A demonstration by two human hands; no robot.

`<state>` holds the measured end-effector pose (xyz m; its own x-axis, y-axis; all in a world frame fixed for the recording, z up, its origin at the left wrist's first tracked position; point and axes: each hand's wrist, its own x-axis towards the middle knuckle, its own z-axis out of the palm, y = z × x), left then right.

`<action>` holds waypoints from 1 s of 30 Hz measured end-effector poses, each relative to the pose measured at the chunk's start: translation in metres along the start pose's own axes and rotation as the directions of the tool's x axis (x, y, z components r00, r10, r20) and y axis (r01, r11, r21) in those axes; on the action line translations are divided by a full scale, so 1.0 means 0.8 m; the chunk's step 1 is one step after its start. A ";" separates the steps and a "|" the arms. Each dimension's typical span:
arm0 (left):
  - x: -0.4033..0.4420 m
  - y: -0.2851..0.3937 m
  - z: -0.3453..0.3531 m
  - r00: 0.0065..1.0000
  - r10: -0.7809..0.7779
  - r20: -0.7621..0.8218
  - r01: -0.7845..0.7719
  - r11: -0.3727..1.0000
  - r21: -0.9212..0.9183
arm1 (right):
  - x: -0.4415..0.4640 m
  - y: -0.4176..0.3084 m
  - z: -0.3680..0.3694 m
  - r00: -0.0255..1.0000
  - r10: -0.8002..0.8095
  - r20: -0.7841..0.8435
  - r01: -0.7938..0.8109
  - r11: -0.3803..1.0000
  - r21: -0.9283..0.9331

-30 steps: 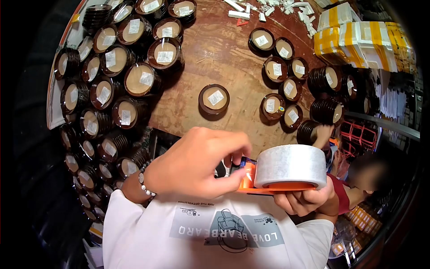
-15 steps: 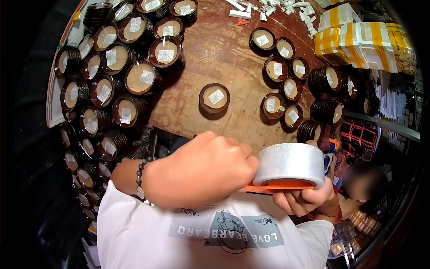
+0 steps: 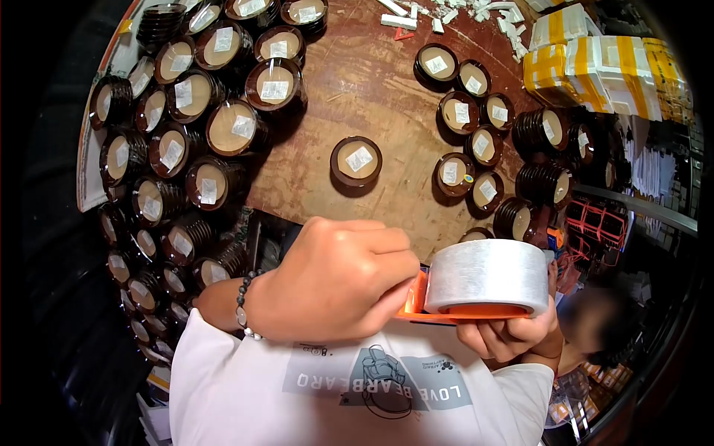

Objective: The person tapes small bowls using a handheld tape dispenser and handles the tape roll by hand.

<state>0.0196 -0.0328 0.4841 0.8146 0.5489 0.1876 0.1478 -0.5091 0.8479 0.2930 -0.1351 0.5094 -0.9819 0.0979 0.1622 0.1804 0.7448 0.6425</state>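
My right hand (image 3: 509, 334) is wrapped round the underside of an orange tape dispenser (image 3: 415, 297), which carries a large roll of clear tape (image 3: 487, 276). Across from it, my left hand (image 3: 335, 279), a beaded bracelet at its wrist, is at the dispenser's front end with its fingers closed. The back of that hand hides its fingertips and whatever they pinch. Beyond both hands, one round dark-rimmed item (image 3: 355, 162) with a white label stands on the wooden table (image 3: 327, 89).
Many stacks of dark-rimmed round items (image 3: 216, 186) fill the left side; more (image 3: 450, 175) stand at the right. White foam boxes with yellow tape (image 3: 550, 74) and foam scraps (image 3: 398, 22) lie farther back. A co-worker (image 3: 587, 320) is at the lower right.
My left hand's fingers, apart at the dispenser's front a second ago, are now closed there. The co-worker's hand has left the right-hand stack, and their head is lower in view.
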 end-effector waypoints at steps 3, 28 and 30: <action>-0.005 -0.004 0.011 0.990 -0.035 -0.139 0.022 0.995 -0.099 | 0.001 -0.005 -0.008 1.000 0.001 -0.007 -0.001 1.000 -0.022; -0.039 -0.027 0.023 0.919 -0.185 -0.348 -0.068 0.796 -0.602 | 0.007 -0.036 -0.014 0.853 0.513 0.096 -0.520 0.851 0.075; -0.017 -0.030 -0.012 0.931 0.295 -0.215 -0.349 0.892 -0.287 | 0.014 -0.027 -0.024 0.841 0.523 0.139 -0.538 0.835 0.111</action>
<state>-0.0009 -0.0215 0.4658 0.6813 0.5036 0.5313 -0.3131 -0.4556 0.8333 0.2792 -0.1629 0.5118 -0.7392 0.5635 0.3688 0.6728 0.6429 0.3661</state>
